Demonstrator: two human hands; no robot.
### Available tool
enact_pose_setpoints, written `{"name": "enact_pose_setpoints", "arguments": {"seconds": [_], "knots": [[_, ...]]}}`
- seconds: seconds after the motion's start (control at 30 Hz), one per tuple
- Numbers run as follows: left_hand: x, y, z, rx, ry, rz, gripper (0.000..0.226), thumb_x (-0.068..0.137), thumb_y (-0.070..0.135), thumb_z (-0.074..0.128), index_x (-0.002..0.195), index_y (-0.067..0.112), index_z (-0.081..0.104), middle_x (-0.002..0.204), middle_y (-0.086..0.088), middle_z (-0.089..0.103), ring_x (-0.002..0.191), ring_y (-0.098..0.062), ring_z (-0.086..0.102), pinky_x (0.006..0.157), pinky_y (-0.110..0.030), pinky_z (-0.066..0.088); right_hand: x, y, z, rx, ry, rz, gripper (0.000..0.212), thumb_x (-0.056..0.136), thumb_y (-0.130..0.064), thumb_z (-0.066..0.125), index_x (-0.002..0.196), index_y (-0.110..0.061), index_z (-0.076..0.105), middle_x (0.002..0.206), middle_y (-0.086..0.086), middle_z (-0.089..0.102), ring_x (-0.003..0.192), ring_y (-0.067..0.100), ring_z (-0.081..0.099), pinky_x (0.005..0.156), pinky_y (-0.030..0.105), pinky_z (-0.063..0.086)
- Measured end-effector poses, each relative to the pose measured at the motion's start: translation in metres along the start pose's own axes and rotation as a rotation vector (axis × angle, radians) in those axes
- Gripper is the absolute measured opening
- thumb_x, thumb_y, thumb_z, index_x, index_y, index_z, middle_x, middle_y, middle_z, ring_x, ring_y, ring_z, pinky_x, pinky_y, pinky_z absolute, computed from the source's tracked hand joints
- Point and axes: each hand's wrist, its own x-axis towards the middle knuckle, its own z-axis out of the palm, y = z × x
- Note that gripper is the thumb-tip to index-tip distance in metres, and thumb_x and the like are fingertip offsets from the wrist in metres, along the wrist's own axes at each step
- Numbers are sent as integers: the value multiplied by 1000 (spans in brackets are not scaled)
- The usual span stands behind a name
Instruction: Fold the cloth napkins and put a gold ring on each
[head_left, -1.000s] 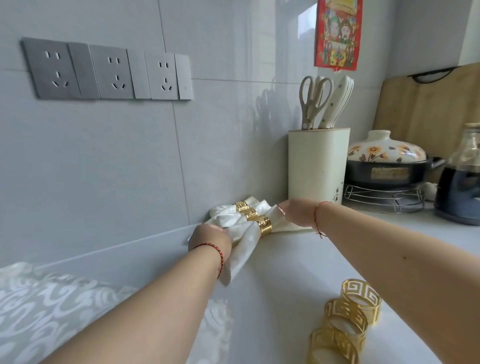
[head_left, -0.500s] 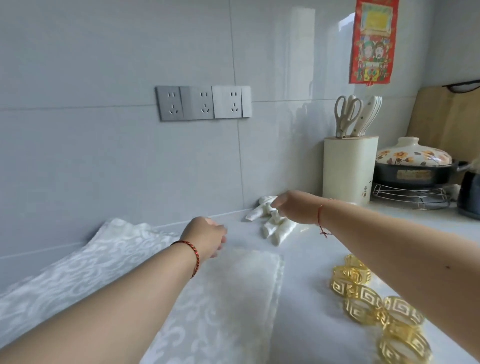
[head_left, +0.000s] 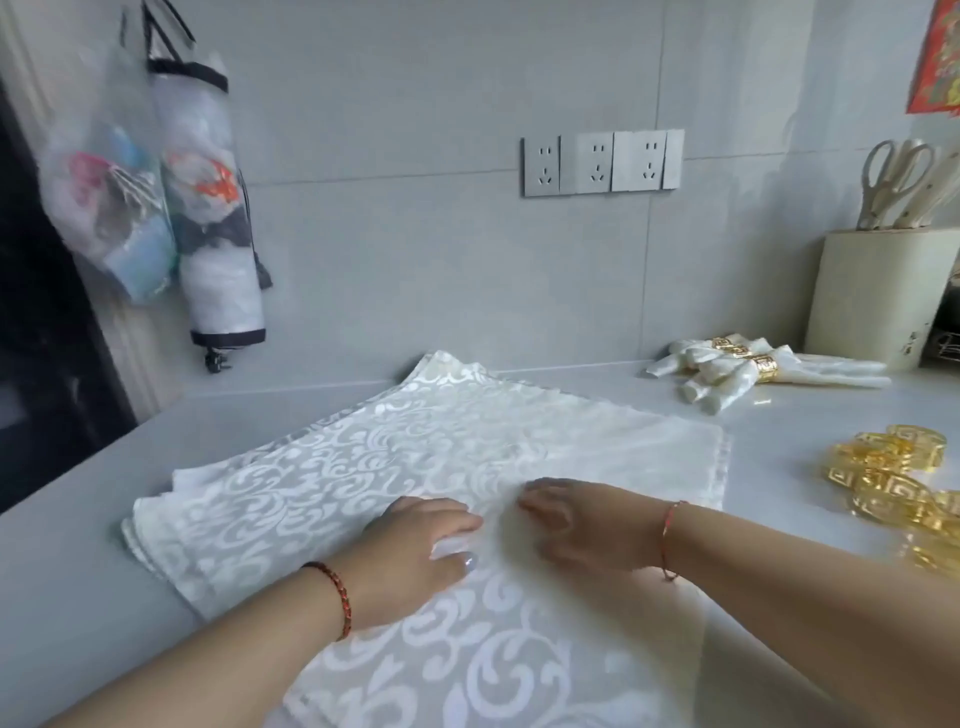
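A stack of white patterned cloth napkins lies flat across the middle of the counter. My left hand and my right hand rest on the top napkin near its middle, fingertips close together and fingers bent down onto the cloth. Whether they pinch the fabric is hard to make out. Several loose gold rings lie in a heap at the right. Rolled napkins with gold rings on them lie against the back wall at the right.
A cream knife block with scissors stands at the far right. Plastic bags hang on the wall at the left. A row of wall sockets sits above the counter, whose left edge drops off.
Both hands have drawn back from the ringed napkins at the back wall and come down onto the flat napkin stack. The camera view has swung left and down.
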Motion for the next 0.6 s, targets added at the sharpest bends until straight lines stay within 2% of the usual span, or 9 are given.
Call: {"name": "enact_pose_setpoints", "arguments": {"seconds": [0.1,0.13,0.2,0.27,0.33,0.43,0.6], "knots": [[-33,1,-2,-30,-33,61,47,97,41,50,142,41,39,146,26,27,139,4,16,104,-5,6,-28,-18,12,9,-21,-122,55,93,-24,53,144,-12,37,152,-5,30,140,9,26,114,19,18],[-43,1,-1,-41,-49,82,47,97,42,51,142,43,38,147,27,25,139,7,14,104,-3,4,-38,-22,17,11,-14,-163,59,94,-26,54,148,-17,33,155,-10,24,141,3,21,113,12,13],[-60,1,0,-51,-91,125,47,95,44,52,140,47,37,145,33,22,135,16,10,100,4,0,-57,-26,25,43,6,-223,62,93,-29,57,149,-25,30,156,-16,18,141,-6,15,112,8,8],[-76,3,0,-70,-146,167,47,91,51,54,135,54,37,143,40,19,128,28,4,102,5,1,-76,-29,30,96,-15,-263,63,91,-30,61,147,-32,31,155,-22,18,139,-14,12,115,11,9],[-89,7,-1,-103,-195,204,47,85,57,58,128,59,37,138,47,17,124,34,0,98,7,-1,-94,-28,32,164,-59,-296,64,87,-34,66,143,-39,35,152,-28,19,136,-19,11,116,13,10],[-103,16,-3,-125,-227,246,58,78,55,69,129,55,41,134,50,18,126,33,1,97,8,0,-115,-24,34,183,-101,-364,69,80,-36,73,140,-40,40,151,-28,25,138,-15,14,116,17,14],[-111,24,-2,-98,-209,320,66,73,40,81,129,50,48,135,47,26,128,30,8,98,8,4,-127,-22,40,148,32,-387,67,72,-18,77,131,-39,53,145,-27,37,135,-11,29,112,18,27]]}}
